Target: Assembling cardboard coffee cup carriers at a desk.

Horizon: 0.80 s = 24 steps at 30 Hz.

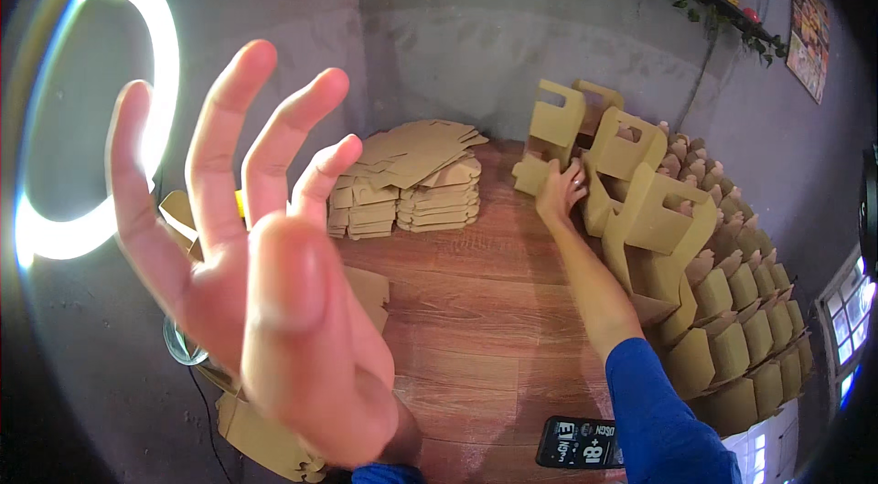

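Note:
My left hand [251, 265] is raised close to the camera, palm facing me, fingers spread, holding nothing. My right hand [560, 191] reaches across the wooden table [476, 319] and grips a folded brown cardboard carrier box [547, 141] at the far right. The sleeve on that arm is blue. More folded carrier boxes [654, 210] stand just right of that hand. A stack of flat cardboard blanks [416, 178] lies at the table's far middle.
Rows of assembled cardboard boxes [741, 319] line the right side. A lit ring light [55, 164] stands at left. A dark phone [581, 443] lies at the near edge. Flat cardboard pieces [265, 438] sit at lower left, behind my left hand.

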### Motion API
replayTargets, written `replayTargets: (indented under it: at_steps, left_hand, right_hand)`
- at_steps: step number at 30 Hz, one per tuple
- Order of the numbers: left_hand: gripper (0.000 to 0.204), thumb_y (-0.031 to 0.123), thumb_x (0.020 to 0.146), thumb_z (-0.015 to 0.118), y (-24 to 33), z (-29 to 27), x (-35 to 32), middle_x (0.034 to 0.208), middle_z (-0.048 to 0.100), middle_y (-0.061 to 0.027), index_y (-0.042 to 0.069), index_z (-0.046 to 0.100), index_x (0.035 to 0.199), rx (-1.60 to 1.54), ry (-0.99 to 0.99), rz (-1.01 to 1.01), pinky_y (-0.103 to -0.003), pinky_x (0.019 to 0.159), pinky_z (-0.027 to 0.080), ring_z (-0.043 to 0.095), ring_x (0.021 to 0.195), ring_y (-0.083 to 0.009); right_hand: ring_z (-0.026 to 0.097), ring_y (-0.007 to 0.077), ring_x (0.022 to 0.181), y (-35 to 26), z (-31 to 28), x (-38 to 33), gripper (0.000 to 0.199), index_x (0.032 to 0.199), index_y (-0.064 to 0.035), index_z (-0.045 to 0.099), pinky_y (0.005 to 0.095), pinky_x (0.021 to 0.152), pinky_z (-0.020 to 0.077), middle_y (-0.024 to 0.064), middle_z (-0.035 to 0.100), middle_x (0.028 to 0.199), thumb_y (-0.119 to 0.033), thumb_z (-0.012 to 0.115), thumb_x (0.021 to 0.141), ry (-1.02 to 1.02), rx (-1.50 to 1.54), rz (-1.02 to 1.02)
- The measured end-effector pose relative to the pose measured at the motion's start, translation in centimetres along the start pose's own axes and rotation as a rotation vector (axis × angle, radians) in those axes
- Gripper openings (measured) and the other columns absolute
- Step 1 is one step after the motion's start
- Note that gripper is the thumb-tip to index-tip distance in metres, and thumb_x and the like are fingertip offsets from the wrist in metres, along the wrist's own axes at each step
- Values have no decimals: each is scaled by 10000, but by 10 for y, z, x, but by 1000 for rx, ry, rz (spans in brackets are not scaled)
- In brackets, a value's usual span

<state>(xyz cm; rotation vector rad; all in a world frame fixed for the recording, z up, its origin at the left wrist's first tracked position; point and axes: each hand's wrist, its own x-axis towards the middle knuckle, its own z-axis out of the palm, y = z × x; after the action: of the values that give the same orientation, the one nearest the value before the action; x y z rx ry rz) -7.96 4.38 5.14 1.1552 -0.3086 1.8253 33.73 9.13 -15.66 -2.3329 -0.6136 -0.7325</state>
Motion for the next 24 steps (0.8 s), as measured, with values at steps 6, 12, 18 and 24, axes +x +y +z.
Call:
replayTargets:
  at_steps: [6, 12, 18, 24]
  left_hand:
    - [682, 295, 1005, 342, 26, -18, 12, 1516, 235, -409, -100, 138, 1522, 31, 83, 110, -515, 1106, 338, 344, 1404, -471]
    - [683, 278, 1012, 357, 30, -15, 13, 1542, 177, -401, -136, 130, 1506, 45, 128, 135, -529, 1136, 302, 235, 1458, -472]
    - [633, 226, 1015, 403, 31, 0, 13, 1585, 124, -347, -88, 181, 1518, 110, 288, 214, -550, 1205, 106, 127, 1507, -419]
    - [615, 247, 1007, 419, 29, 10, 14, 1573, 191, -339, -69, 250, 1507, 116, 400, 274, -517, 1189, 149, 195, 1493, -407]
  right_hand:
    - [222, 391, 1449, -10, 21, -9, 813, 1464, -256, 425, 637, 1065, 273, 184, 163, 1596, 64, 692, 766, 77, -266, -415]
    - [126, 399, 1503, -12, 23, -6, 710, 1459, -258, 440, 531, 1139, 315, 187, 98, 1633, -5, 674, 838, -102, -341, -339]
    - [9, 392, 1528, -37, 36, 5, 786, 1547, -275, 326, 507, 1176, 250, 177, -65, 1661, -58, 674, 877, -331, -431, -292]
    - [-41, 405, 1527, -35, 30, 37, 722, 1579, -291, 251, 514, 1184, 210, 200, -124, 1652, -116, 584, 963, -429, -506, -196]
